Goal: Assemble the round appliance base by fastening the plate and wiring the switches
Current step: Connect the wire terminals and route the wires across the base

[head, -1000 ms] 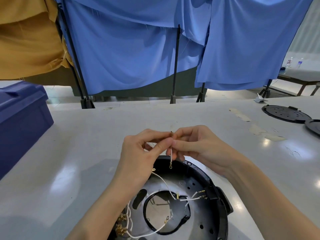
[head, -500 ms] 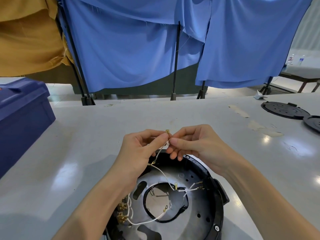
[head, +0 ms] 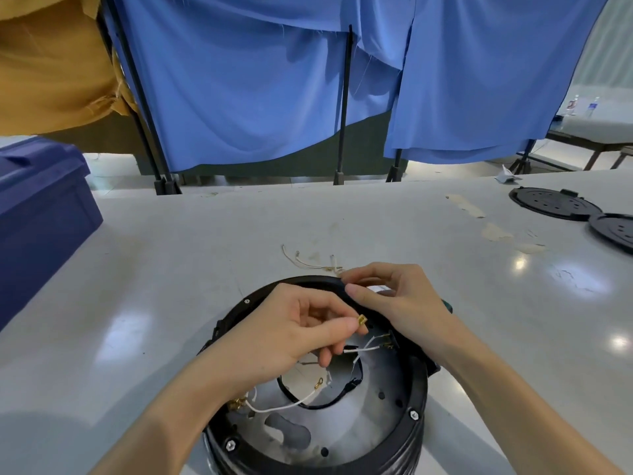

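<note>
The round black appliance base (head: 416, 392) lies open side up on the table, a silver metal plate (head: 380, 426) inside it. White wires (head: 274, 407) run from brass terminals (head: 237, 402) at its left wall and to a switch (head: 388, 341) at its right wall. My left hand (head: 298, 334) is over the base and pinches a white wire just behind its brass connector (head: 362, 319). My right hand (head: 397, 303) is curled over the far rim, thumb outside and index finger inside it.
Several loose wires (head: 310, 262) lie on the table just beyond the base. Two black round covers (head: 555, 204) (head: 613, 231) sit at the far right. A dark blue bin (head: 41, 207) stands at the left. Something green (head: 447, 305) peeks out behind my right wrist.
Both hands came down from above the base to its far rim. My right hand let go of the wire and took the rim; my left hand kept the wire.
</note>
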A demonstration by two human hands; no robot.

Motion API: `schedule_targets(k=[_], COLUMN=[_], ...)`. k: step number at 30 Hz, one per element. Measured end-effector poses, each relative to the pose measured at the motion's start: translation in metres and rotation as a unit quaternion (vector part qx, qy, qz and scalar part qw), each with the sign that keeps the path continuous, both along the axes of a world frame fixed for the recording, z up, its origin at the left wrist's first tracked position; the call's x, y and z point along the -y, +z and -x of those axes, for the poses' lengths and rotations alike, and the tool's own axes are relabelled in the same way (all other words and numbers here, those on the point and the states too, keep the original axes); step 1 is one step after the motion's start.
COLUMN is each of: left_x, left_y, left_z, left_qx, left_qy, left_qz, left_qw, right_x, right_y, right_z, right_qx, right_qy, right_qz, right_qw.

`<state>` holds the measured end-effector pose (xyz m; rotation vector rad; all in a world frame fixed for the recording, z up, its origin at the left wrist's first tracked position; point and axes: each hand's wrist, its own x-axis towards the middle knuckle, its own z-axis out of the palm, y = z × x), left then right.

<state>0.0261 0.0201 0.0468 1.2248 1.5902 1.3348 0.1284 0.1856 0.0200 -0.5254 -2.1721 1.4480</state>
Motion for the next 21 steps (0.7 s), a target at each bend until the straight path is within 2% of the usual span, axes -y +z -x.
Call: schedule_targets(k=[5, 8, 13, 17, 21], left_x=[0.000, -0.004, -0.015, -0.019, -0.019], left_y=[-0.006, -0.013, -0.021, -0.022, -0.023], left_z=[-0.010, -0.018, -0.026, -0.028, -0.030], left_qx=[-0.089, -0.184, -0.283, -0.318, -0.315], left_qy=[-0.019, -0.030, -0.013, -0.004, 0.013], left_qz=[0.058, 0.083, 0.096, 0.092, 0.074], left_qw=[0.994, 0.979, 0.954, 0.944, 0.946], right_x=[0.003, 0.003, 0.002, 0.002, 0.002], right_y=[-0.008, -0.009, -0.010, -0.010, -0.010], right_z=[-0.001, -0.002, -0.001, 0.000, -0.001], right_qx=[-0.016, -0.027, -0.036, -0.037, -0.038], right_qy=[-0.018, -0.018, -0.020, -0.022, -0.024], right_qz=[0.061, 0.070, 0.087, 0.093, 0.098], right_qw=[0.998, 0.997, 0.995, 0.995, 0.994])
